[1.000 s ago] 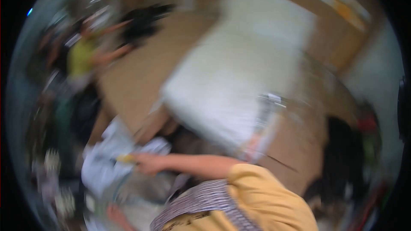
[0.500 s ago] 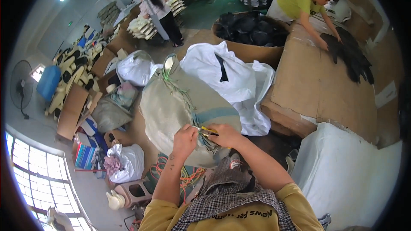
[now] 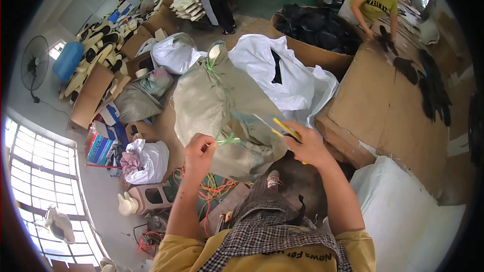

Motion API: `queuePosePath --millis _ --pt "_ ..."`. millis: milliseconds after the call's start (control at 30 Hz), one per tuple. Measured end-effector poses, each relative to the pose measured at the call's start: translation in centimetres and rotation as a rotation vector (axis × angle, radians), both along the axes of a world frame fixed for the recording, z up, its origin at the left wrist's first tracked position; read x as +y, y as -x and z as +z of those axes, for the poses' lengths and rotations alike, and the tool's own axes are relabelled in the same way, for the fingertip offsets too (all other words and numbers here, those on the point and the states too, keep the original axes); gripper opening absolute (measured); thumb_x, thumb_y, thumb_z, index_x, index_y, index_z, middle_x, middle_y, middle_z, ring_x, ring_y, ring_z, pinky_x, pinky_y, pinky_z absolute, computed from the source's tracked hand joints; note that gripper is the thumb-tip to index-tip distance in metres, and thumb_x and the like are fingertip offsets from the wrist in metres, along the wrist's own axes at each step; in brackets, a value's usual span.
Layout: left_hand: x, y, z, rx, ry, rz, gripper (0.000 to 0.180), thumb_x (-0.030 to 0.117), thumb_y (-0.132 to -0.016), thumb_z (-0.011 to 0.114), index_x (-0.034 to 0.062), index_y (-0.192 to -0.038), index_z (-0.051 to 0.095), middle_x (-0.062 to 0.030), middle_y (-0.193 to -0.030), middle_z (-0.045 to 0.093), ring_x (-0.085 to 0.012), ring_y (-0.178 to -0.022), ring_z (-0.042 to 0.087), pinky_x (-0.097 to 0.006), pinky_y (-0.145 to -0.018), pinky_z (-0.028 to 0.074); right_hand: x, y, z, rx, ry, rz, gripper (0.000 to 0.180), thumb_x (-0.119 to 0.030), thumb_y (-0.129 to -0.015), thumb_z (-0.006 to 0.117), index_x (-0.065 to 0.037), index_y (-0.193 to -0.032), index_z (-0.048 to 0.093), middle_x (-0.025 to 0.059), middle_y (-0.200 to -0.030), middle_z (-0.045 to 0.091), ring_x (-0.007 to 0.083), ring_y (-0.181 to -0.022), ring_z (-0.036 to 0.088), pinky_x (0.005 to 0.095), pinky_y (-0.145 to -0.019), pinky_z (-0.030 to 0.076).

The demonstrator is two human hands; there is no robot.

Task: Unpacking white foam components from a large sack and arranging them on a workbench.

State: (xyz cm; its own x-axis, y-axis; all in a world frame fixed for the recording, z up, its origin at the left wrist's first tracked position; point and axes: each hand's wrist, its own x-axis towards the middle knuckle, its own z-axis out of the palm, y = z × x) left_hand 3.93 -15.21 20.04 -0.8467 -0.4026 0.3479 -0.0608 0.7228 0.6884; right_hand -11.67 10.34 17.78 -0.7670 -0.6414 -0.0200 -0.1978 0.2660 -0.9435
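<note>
A big beige woven sack [image 3: 199, 103] lies in front of me, tied at its far end with green string [image 3: 210, 64]. At its near end, my left hand [image 3: 199, 150] is closed, pinching a pale green strand [image 3: 229, 141] that stretches toward the sack's gathered near part. To the right, my right hand [image 3: 308, 145] grips yellow-handled scissors [image 3: 286, 127]. Their blades point up and left over the sack, somewhat blurred and apart from the strand.
White sacks [image 3: 272, 78] lie behind the beige one. At right are a cardboard-topped stack [image 3: 373, 100] and a white wrapped block [image 3: 403, 206]. A co-worker [image 3: 373, 2] handles dark pieces there. Orange cords [image 3: 212, 189] lie on the floor near my feet.
My hands, close together at the sack before, are now apart. The scissors have moved right, away from the sack's tie; my left hand holds the green strand stretched. The co-worker is more upright.
</note>
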Motion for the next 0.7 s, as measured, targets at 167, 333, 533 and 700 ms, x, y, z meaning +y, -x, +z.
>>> queuePosePath --millis 167,333,533,700 --pt "2.9 1.1 -0.3 0.011 -0.117 -0.042 0.007 -0.003 -0.075 0.063 0.0003 -0.08 0.058 -0.0047 -0.074 0.053 -0.01 -0.058 0.05 -0.022 -0.053 0.04 -6.3 -1.8 -2.6 0.466 0.151 0.106 0.043 -0.018 -0.08 0.06 -0.008 -0.121 0.053 0.0134 -0.081 0.065 0.0216 -0.061 0.062 0.0339 -0.06 0.05" --pt "-3.6 -1.7 0.4 0.489 -0.863 0.085 0.003 0.002 -0.082 0.059 0.0049 -0.082 0.058 -0.0002 -0.072 0.054 -0.0093 -0.062 0.05 -0.021 -0.056 0.04 -1.4 0.6 -0.6 0.358 -0.127 0.612 0.043 -0.016 -0.079 0.061 -0.009 -0.121 0.055 0.0128 -0.085 0.064 0.0187 -0.067 0.062 0.0329 -0.061 0.049" --pt "-8.0 2.0 2.4 0.925 -1.132 0.346 0.007 0.009 -0.089 0.054 0.0061 -0.095 0.052 -0.0068 -0.091 0.059 -0.0158 -0.069 0.058 -0.03 -0.069 0.049 0.5 3.8 1.0 -0.32 -0.188 0.269 0.04 -0.011 -0.082 0.06 -0.009 -0.122 0.054 0.0047 -0.074 0.059 0.0069 -0.049 0.051 0.0232 -0.042 0.042" --pt "-8.8 7.8 1.4 0.628 -1.232 0.131 0.001 0.01 -0.092 0.048 0.0093 -0.092 0.049 -0.0049 -0.073 0.056 -0.0128 -0.056 0.051 -0.026 -0.05 0.042 -4.1 6.8 1.7 0.22 -0.105 0.297 0.038 -0.014 -0.079 0.062 -0.009 -0.116 0.057 0.0105 -0.075 0.063 0.0206 -0.058 0.058 0.0311 -0.054 0.047"
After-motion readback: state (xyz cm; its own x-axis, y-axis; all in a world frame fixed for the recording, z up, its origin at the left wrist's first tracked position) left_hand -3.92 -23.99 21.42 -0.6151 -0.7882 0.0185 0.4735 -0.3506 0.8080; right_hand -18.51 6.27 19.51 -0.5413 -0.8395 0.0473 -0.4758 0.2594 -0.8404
